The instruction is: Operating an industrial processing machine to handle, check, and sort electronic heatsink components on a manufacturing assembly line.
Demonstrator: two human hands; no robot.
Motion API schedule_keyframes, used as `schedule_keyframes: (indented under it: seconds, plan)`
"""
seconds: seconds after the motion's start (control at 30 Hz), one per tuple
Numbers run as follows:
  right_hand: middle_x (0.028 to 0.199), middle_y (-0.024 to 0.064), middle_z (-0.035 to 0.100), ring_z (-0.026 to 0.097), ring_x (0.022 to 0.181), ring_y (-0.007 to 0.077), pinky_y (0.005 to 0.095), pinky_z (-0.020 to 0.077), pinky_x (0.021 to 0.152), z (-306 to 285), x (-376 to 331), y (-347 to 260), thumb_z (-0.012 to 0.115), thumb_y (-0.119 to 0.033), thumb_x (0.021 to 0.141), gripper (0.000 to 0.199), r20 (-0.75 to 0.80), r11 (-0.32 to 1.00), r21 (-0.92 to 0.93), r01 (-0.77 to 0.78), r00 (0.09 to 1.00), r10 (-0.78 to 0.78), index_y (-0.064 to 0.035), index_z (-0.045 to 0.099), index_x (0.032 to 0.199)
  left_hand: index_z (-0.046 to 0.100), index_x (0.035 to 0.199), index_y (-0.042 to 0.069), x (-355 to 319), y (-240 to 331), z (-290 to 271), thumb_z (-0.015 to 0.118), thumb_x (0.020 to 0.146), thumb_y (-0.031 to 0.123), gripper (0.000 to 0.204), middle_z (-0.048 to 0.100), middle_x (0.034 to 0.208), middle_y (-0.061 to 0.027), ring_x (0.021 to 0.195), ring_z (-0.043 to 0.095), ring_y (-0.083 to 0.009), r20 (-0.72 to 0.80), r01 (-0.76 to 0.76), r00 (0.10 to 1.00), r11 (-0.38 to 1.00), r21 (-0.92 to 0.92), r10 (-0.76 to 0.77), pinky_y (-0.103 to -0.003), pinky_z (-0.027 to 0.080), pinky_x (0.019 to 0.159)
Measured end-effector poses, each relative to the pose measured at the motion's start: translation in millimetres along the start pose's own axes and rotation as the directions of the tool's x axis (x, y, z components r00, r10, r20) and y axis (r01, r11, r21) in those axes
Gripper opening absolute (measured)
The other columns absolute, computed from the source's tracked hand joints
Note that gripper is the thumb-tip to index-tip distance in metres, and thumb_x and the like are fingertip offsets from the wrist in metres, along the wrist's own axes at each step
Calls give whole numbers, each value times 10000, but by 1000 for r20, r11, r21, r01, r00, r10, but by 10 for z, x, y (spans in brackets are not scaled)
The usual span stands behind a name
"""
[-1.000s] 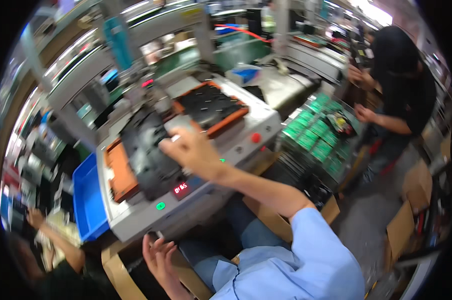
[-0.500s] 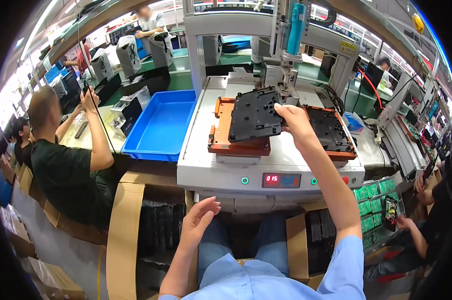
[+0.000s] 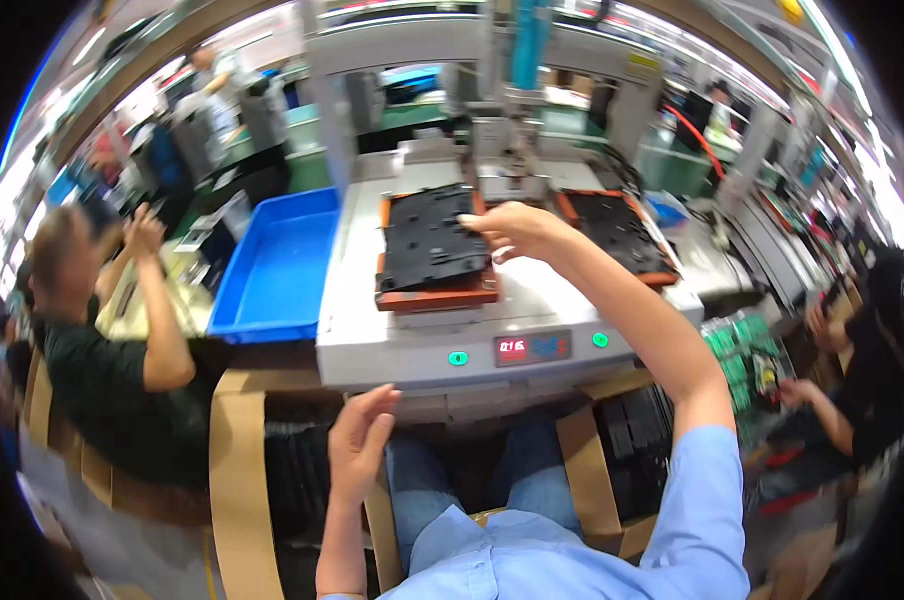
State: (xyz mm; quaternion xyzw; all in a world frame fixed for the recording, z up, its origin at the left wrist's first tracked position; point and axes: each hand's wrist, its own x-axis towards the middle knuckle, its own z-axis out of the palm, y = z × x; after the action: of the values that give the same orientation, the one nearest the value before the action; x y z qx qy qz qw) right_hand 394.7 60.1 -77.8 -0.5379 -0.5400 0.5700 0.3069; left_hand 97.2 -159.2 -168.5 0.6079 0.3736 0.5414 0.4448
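Note:
A black plastic panel (image 3: 427,245) with small bosses and holes is over the left orange fixture (image 3: 437,300) on the white machine (image 3: 402,345), tilted slightly against it. Thumb and fingers of my right hand (image 3: 512,232) pinch the panel's right edge. A second black panel (image 3: 612,230) rests in the right orange fixture (image 3: 660,279). My left hand (image 3: 360,440) is in front of the machine, beside the left cardboard box (image 3: 237,480), fingers apart and holding nothing.
A blue tray (image 3: 277,265) stands left of the machine. Black parts fill the left box and the right cardboard box (image 3: 584,470). A press head (image 3: 512,150) hangs behind the fixtures. Co-workers sit left and right; green circuit boards (image 3: 737,360) lie at the right.
My right hand has lowered the panel from a raised tilt onto the left fixture. The whole view has shifted a little. My left hand stays free, near the machine's front.

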Motion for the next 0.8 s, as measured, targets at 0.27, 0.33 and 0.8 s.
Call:
schedule_keyframes:
  seconds: [0.27,0.33,0.8]
  plan:
    - [719,26,693,365,446,57,217,260,437,-19,254,-110,678,-518,834,439,214,957,-279,-75,967,138,-106,564,733,518,1302,22,1160,507,218,514,954,169,378,500,1365,-137,1357,360,-303,336,-474,881,646,599,334,-393,267,1102]
    - [661,-3,634,323,444,54,205,230,417,21,135,-137,685,-540,817,481,226,963,-263,-62,966,124,-111,524,669,495,1331,29,1468,516,369,489,971,218,406,463,1400,-145,1374,327,-320,419,-530,848,538,655,325,-401,248,1116]
    - [811,78,624,575,645,127,302,491,570,187,500,646,816,-346,707,480,-327,805,-97,586,745,-582,10,618,960,445,1298,-21,1753,-22,770,854,585,370,911,486,1329,-212,1245,450,-365,491,-570,817,292,768,303,-419,374,1036]
